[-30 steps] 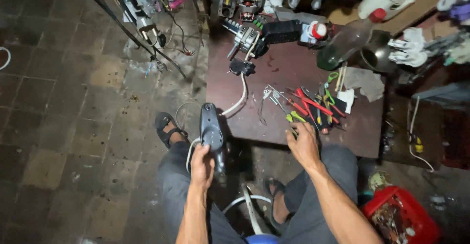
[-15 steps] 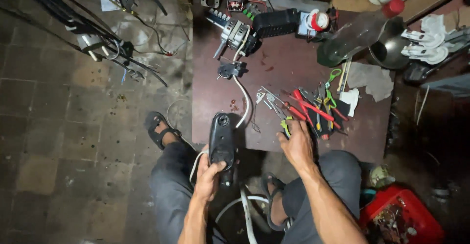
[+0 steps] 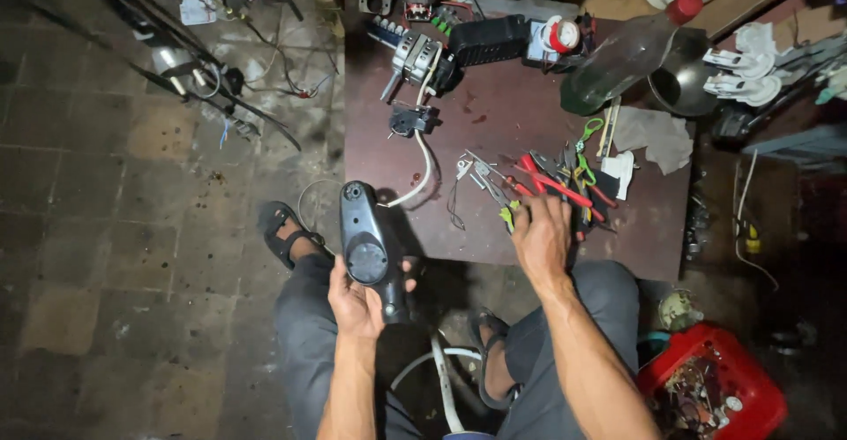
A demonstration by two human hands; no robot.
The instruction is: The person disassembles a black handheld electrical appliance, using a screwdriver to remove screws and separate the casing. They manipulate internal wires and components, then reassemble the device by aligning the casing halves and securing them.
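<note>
The room is dim, and its corners are lost in shadow; the clutter along the far edge of the dark reddish-brown surface (image 3: 529, 122) is cut off at the top of the view; the fingertips of the right hand (image 3: 540, 235) blur into the pile of hand tools (image 3: 551, 184), red-handled pliers and green-handled cutters among bare metal pieces, so I cannot tell whether those fingers grip any one tool; they lie spread and only slightly bent on the pile. The left hand (image 3: 357, 303) holds a black plastic housing (image 3: 369, 248), smooth, long and rounded, with a round boss on its face; its fingers are wrapped around the lower end, which the palm partly hides; the housing hangs over the knees, just off the near edge of the surface. A white cord (image 3: 422, 175) curves from a black plug block toward the housing; a red plastic basket (image 3: 715, 391) of small parts sits on the tiled floor (image 3: 106, 228), lower right.
</note>
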